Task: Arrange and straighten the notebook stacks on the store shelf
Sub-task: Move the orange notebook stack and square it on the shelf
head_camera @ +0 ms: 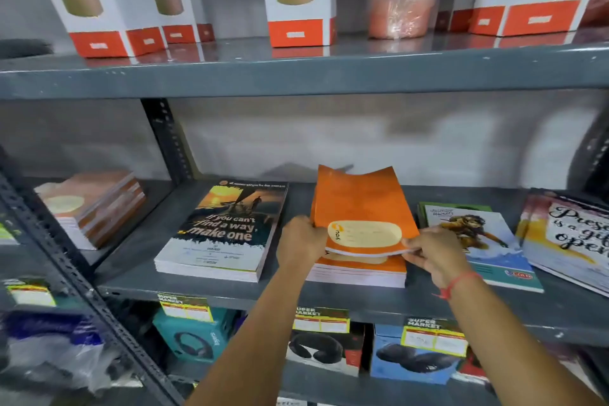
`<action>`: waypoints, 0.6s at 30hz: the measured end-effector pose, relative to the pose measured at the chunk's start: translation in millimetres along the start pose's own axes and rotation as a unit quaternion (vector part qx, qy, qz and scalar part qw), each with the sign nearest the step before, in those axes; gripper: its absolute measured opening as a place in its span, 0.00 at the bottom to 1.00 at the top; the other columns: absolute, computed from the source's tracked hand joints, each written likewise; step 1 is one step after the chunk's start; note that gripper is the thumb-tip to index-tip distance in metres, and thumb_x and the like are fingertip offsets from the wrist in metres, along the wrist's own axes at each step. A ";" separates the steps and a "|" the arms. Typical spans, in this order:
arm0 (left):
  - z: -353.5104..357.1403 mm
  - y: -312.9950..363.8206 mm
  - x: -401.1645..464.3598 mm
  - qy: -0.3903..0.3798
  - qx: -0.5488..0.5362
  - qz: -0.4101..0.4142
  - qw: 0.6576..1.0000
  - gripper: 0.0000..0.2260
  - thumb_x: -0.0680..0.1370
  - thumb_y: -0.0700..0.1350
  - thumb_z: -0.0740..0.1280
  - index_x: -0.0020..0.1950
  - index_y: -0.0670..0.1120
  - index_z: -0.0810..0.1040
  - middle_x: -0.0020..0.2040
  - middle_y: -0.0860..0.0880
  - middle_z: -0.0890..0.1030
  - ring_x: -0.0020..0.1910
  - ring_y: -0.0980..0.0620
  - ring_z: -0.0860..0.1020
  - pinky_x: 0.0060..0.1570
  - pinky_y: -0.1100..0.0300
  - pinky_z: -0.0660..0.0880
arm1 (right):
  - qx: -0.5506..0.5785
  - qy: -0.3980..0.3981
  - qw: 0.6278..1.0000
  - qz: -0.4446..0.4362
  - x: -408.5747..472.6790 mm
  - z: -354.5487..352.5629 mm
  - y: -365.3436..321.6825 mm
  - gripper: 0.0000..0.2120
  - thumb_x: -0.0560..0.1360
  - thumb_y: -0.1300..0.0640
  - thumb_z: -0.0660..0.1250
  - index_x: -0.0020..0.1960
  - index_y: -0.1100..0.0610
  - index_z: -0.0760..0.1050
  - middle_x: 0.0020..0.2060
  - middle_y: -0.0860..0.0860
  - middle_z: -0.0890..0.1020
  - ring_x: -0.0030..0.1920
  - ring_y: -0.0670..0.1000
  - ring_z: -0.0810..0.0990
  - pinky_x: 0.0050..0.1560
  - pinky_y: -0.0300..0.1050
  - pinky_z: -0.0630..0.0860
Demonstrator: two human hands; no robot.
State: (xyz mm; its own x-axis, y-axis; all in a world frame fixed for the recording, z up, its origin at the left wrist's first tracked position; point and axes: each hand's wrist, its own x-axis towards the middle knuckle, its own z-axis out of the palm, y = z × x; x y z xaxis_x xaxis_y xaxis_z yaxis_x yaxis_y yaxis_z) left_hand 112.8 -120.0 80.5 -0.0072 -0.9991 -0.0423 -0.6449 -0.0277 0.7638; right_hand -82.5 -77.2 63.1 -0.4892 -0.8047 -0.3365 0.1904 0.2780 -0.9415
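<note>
Here both hands, left [301, 242] and right [435, 255], grip bowed orange notebooks [361, 208] above their stack [357, 272].

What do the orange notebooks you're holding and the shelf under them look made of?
The orange notebooks look like paper with thin glossy card covers: the lifted ones curl at the far edge, and white page edges show. The shelf looks like grey painted metal: a perforated angle upright and a dull sheen suggest steel.

A grey metal rack [296, 76] with slotted uprights [168, 142] stands against a pale, scuffed wall [362, 142]; its top shelf [362, 43] shines under the light.
</note>
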 end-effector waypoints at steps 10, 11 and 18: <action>3.1 -31.4 -9.2 -0.042 0.089 0.019 0.995 0.10 0.75 0.43 0.60 0.45 0.39 0.77 0.47 0.38 0.82 0.47 0.40 0.80 0.42 0.51 0.75 | -0.173 0.128 0.976 -0.029 -11.1 17.4 45.5 0.04 0.68 0.68 0.68 0.39 0.63 0.73 0.35 0.58 0.77 0.38 0.57 0.77 0.42 0.52 0.78; 5.6 -33.6 -8.5 -0.033 0.115 0.025 0.992 0.10 0.76 0.44 0.60 0.47 0.41 0.77 0.48 0.40 0.82 0.47 0.42 0.80 0.42 0.53 0.74 | -0.191 0.133 0.972 -0.036 -11.7 17.8 45.5 0.04 0.67 0.67 0.67 0.38 0.62 0.72 0.33 0.57 0.76 0.36 0.56 0.76 0.37 0.49 0.75; 14.7 -38.2 -6.9 0.005 0.218 0.025 0.976 0.10 0.76 0.48 0.60 0.54 0.45 0.75 0.54 0.45 0.80 0.54 0.44 0.78 0.51 0.51 0.76 | -0.252 0.098 0.962 -0.044 -17.8 15.9 40.2 0.09 0.67 0.63 0.69 0.38 0.58 0.68 0.37 0.56 0.76 0.37 0.55 0.75 0.39 0.48 0.73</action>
State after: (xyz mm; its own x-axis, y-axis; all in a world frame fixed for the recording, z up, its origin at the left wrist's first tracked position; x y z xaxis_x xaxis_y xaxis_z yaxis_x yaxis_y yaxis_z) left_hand 126.3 -111.5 42.1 -0.0401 -0.9992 -0.0036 -0.9079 0.0350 0.4177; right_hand -52.6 -60.0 31.5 -0.6445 -0.7363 -0.2060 -0.2720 0.4726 -0.8383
